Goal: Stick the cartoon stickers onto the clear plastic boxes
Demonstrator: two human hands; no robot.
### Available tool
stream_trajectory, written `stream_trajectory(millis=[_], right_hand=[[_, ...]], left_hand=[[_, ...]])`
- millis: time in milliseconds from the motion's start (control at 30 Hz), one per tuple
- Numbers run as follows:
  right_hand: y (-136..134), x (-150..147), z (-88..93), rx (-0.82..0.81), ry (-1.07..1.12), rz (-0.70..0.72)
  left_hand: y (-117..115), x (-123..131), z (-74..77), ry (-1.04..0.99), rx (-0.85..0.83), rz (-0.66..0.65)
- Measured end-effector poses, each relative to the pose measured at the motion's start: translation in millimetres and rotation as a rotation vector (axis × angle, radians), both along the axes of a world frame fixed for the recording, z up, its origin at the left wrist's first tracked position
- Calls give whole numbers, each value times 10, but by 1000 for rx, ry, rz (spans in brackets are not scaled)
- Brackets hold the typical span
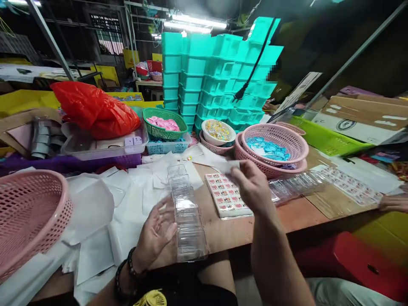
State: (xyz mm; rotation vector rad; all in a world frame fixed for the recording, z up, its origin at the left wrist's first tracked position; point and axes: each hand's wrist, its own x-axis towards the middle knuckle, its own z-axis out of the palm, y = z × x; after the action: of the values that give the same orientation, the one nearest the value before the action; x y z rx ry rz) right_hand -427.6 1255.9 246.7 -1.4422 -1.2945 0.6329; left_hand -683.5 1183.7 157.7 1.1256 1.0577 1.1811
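Note:
My left hand [155,231] is loosely curled with its fingers apart, at the left side of a row of clear plastic boxes [188,221]. Nothing is plainly in it, though its fingertips are blurred. My right hand [255,187] pinches a small whitish, translucent piece [227,166], smeared by motion, so its kind is unclear. Below that hand lies a stack of printed sticker sheets [223,191] with rows of pink and red labels. To its right, a second row of clear plastic boxes [296,185] lies along the table.
White paper sheets [127,221] cover the left of the table beside a pink basket [60,204]. Pink baskets with blue pieces [270,148], a white bowl [207,135] and teal crates [219,76] stand behind. Another person's hand [393,203] rests at the right edge.

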Motion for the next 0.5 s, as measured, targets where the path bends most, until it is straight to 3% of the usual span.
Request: stream_trajectory(millis=[67,167,300,400,500], right_hand=[[-478,-165,165,-158,135,249],[-1053,-323,190,-433,264,497],[-1370,-247,-62,-473,352,439],[-1443,-93,-151,-364,371,400],[-1493,88,-100,-224,253,362]], left_hand=[[56,0,13,-39,120,17],[66,24,51,-132,137,-156],[-100,123,99,-245,51,-477],[-247,288,132,-348,-148,-487],[-329,513,157,-399,-236,-457]])
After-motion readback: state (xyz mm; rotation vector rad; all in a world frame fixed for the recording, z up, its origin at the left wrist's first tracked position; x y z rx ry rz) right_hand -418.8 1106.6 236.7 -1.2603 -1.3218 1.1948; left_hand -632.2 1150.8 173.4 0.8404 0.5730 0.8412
